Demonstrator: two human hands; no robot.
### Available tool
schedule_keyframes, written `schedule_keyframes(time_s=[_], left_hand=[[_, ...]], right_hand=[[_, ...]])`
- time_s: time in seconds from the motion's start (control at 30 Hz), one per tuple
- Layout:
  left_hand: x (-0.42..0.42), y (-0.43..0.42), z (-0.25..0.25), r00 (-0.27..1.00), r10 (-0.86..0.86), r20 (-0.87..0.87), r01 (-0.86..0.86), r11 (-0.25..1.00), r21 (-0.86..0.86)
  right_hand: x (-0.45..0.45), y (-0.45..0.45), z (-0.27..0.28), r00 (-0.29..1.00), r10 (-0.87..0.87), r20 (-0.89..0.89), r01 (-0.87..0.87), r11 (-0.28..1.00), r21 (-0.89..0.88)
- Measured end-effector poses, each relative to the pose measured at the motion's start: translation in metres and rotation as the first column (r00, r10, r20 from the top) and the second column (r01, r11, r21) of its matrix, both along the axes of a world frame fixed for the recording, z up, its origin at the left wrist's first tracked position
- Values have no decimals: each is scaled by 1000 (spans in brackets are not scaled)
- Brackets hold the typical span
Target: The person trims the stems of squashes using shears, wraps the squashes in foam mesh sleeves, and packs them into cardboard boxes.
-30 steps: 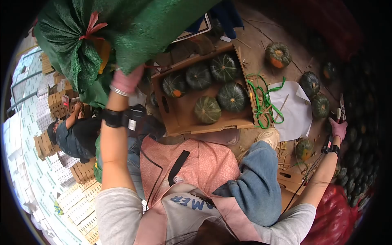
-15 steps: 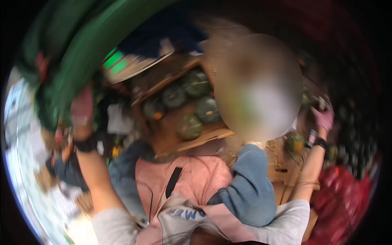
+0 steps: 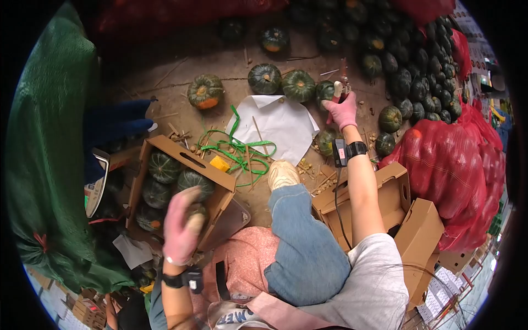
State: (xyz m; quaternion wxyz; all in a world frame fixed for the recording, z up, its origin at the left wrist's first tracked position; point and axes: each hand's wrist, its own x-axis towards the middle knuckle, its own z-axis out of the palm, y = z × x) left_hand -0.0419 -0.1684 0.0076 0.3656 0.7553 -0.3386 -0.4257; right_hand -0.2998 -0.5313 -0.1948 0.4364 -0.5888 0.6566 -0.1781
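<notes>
My right hand (image 3: 342, 111), in a pink glove, is closed around a pair of pruning shears (image 3: 344, 77). Their metal end points away from me, beside a dark green pumpkin (image 3: 325, 92) on the floor. My left hand (image 3: 180, 228), also gloved in pink and blurred, has its fingers stretched out and apart over the near side of a cardboard box (image 3: 223, 177). Several pumpkins (image 3: 164, 166) lie inside that box. One of them (image 3: 197, 213) is partly behind the left hand; whether they touch I cannot tell.
Beyond my shoe (image 3: 283, 175) lie a white sheet (image 3: 272, 124) and tangled green strapping (image 3: 242, 157). Another cardboard box (image 3: 385, 184) stands by my right arm, with red mesh sacks (image 3: 445, 170) beyond it. A pumpkin pile (image 3: 407, 77) fills the far right; a green sack (image 3: 49, 148) rises at left.
My view has swung and become sharper. My left hand has come from beside the green sack to the box of pumpkins. My right hand now appears farther forward, near the row of pumpkins.
</notes>
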Motion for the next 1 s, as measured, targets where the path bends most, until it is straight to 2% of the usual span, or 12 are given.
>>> schedule_keyframes(time_s=[0.13,0.23,0.33,0.4,0.43,0.5,0.57,0.7,0.8,0.87,0.93,1.0], left_hand=[[-22,-48,-25,923,-244,-298,209,967,-143],[-46,-76,-44,742,-81,-665,25,995,-93],[-67,-99,-52,601,143,-786,-308,949,-63],[-71,-106,-60,443,210,-872,-478,878,-32],[-72,-98,-82,597,115,-794,-371,917,-147],[-65,-82,-98,865,-8,-501,-129,962,-239],[-46,-67,-62,794,23,-607,-205,951,-231],[-18,-3,-32,721,377,-581,-528,842,-109],[-2,29,-54,766,608,-208,-619,785,10],[9,41,-63,883,409,231,-443,889,116],[19,43,-46,794,93,601,-308,914,264],[46,39,-20,610,319,725,-498,866,38]], right_hand=[[-15,-1,7,936,-131,326,75,981,178],[-31,17,23,763,-278,583,-17,894,449],[-10,55,69,556,-283,781,-272,826,493],[21,93,103,592,-295,750,-257,813,523],[7,96,99,673,-44,738,-501,706,500],[43,124,150,696,176,696,-609,657,444],[25,136,116,539,419,731,-743,646,177],[12,131,114,554,351,755,-698,689,193],[13,133,119,586,168,793,-619,724,304],[17,135,123,586,121,801,-587,745,317],[18,138,122,590,133,796,-572,765,296],[12,136,118,596,219,772,-605,754,254]])
